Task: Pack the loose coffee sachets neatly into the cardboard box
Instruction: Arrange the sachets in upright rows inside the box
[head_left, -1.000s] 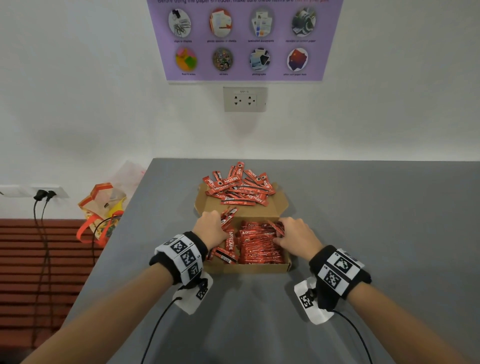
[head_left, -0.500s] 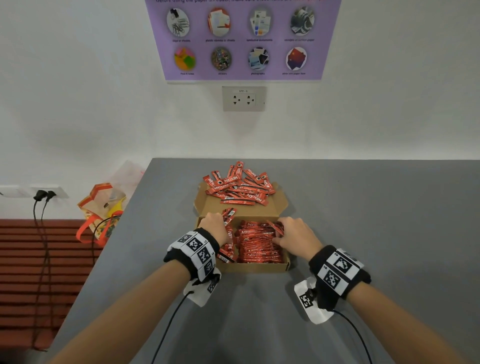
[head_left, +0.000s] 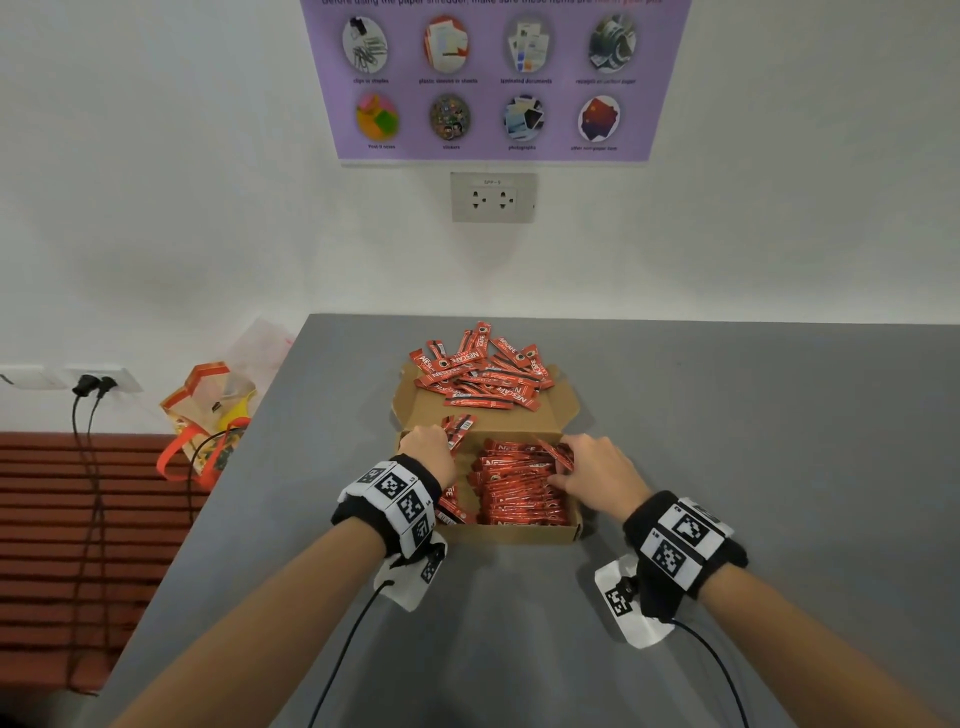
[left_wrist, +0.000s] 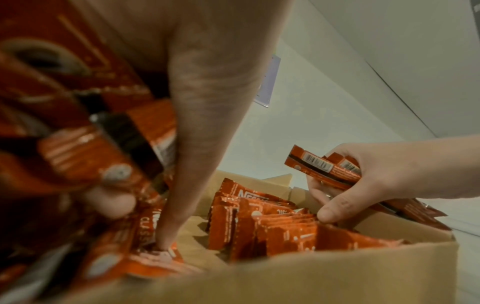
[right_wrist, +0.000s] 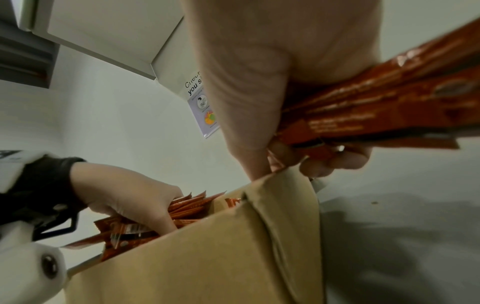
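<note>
An open cardboard box (head_left: 511, 532) sits on the grey table, with rows of red coffee sachets (head_left: 519, 488) packed in its right part. My left hand (head_left: 431, 452) is in the box's left part and grips a bundle of sachets (head_left: 457, 428) standing on end; its thumb reaches down to the box floor (left_wrist: 192, 228). My right hand (head_left: 592, 467) holds a small stack of sachets (left_wrist: 324, 170) at the box's right wall, thumb on the packed rows. A loose pile of sachets (head_left: 480, 371) lies on the flipped-back lid (head_left: 558, 415).
The table (head_left: 727, 441) runs to a white wall with a socket (head_left: 492, 197) and a purple poster (head_left: 493, 78). Off the table's left edge stands a plastic bag (head_left: 208, 415) with orange handles. Cables hang from my wrist bands.
My left hand has moved forward and deeper into the box's left part with its bundle of sachets. The right hand stays at the box's right side.
</note>
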